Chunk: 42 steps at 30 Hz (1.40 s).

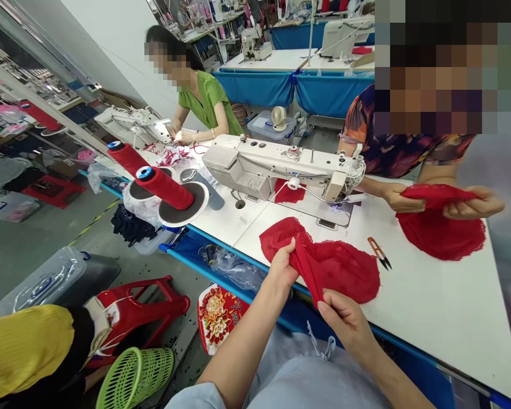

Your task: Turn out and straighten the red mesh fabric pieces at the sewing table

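Spreading out under everything is the white table [434,295], and I take my clock from the red lace cloth [344,272] at its near edge, twelve pointing away from the wearer. At about one or two o'clock a person in a floral top [377,133] holds up another red piece [445,236] with both hands. At eleven, farther off, a person in green [206,102] bends to work at another machine [134,125]. The long white sewing machine [276,165] lies across the table just beyond the cloth, around twelve. The red lace cloth itself has its far part lying on the table, while its near fold is drawn taut between the wearer's hands, over the edge. The left hand [284,270], at the cloth's nine o'clock, has its fingers closed round the fold, thumb on top; the right hand [347,318], at five, pinches the fold's lower end between thumb and fingers. Two red thread cones [166,187] stand tilted in view at ten. Smallest, at three, a pair of orange-handled snips [378,253] lies just beside the cloth, its dark tips apart.
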{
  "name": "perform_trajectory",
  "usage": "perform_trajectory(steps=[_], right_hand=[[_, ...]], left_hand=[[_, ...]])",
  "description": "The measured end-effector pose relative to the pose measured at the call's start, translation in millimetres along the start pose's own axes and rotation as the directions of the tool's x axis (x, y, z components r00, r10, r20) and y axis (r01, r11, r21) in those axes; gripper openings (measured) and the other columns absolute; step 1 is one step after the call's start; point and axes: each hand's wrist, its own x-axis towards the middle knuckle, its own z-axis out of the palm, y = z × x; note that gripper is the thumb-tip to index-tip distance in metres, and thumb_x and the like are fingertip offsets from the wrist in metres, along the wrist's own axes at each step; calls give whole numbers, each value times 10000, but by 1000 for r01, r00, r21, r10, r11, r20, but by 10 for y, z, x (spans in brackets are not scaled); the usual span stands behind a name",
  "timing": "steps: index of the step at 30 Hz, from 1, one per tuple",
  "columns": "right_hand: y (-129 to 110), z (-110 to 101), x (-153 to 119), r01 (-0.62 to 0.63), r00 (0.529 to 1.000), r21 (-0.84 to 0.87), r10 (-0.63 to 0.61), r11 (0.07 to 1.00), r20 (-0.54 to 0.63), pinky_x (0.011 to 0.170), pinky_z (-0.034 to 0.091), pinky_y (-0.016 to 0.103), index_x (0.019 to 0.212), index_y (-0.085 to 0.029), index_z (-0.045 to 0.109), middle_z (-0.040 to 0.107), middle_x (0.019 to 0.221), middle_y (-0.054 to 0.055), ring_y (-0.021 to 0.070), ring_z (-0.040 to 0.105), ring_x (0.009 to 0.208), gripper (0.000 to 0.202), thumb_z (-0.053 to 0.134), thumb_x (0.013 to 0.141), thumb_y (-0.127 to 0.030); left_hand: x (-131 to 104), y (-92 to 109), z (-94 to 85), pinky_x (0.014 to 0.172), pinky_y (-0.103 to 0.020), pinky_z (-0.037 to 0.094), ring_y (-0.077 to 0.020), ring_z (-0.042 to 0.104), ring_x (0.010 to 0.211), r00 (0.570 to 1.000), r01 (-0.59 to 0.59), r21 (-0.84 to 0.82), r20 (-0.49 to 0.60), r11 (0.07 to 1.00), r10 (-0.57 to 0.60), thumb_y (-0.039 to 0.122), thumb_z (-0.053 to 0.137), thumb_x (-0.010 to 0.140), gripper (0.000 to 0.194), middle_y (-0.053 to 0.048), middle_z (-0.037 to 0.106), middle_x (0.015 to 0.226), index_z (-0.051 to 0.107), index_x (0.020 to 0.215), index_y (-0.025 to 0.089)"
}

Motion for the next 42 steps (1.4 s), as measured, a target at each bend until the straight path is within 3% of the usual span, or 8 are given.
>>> perform_trajectory(steps=[6,12,17,20,23,26,37,42], right_hand=[[-69,114,-53,169,985,-155,-171,973,5,471,245,249,613,-217,292,303,574,-52,103,288,500,332,415,919,-256],[146,-13,3,-100,977,86,115,991,-182,479,242,254,607,-213,362,282,598,-48,111,256,532,363,483,894,-400],[149,-61,-13,-105,932,307,201,946,-302,489,250,256,564,-210,349,275,583,-50,112,249,536,422,579,835,-437],[117,-28,-59,-101,943,275,180,956,-280,489,244,262,559,-206,364,289,583,-43,115,260,542,423,570,844,-442],[162,-95,-72,-85,932,263,170,961,-321,500,263,262,552,-204,377,291,590,-43,116,264,550,427,588,832,-446],[251,-243,-57,-125,906,252,214,960,-366,495,281,255,551,-202,405,288,590,-47,110,268,542,423,636,790,-462],[457,-325,-16,-163,828,153,219,975,-515,507,325,263,629,-205,536,405,555,-40,125,354,541,332,682,740,-482],[546,-333,-35,-196,820,182,263,964,-508,511,334,263,642,-201,551,414,540,-44,127,365,536,324,689,730,-481]], left_hand=[[129,-15,14,707,-298,550,-164,622,536,997,62,64,-55,996,-58,120,531,839,222,-47,611,521,575,622,128],[77,-39,-66,690,-285,550,-141,607,517,1000,18,53,-12,998,-17,151,545,845,183,-42,641,571,594,671,124],[37,63,-63,684,-298,552,-145,617,530,1000,-20,16,6,1000,20,151,569,833,137,-39,641,584,582,699,122],[66,135,-74,701,-305,553,-136,613,526,1000,-10,14,-18,1000,11,135,569,833,165,-36,626,564,564,669,116],[23,163,-133,740,-314,550,-156,651,614,993,-31,72,119,997,22,133,638,787,53,-63,675,669,612,755,101],[-89,150,-204,797,-314,544,-168,675,724,966,-86,114,253,990,55,145,708,729,179,-55,708,791,639,893,130],[-249,97,-283,775,-285,555,-180,683,791,968,-75,102,247,992,47,354,644,790,249,-53,727,847,665,900,131],[-283,85,-309,823,-303,537,-208,676,877,947,-240,177,259,955,190,308,743,702,270,-46,726,862,654,911,161]])
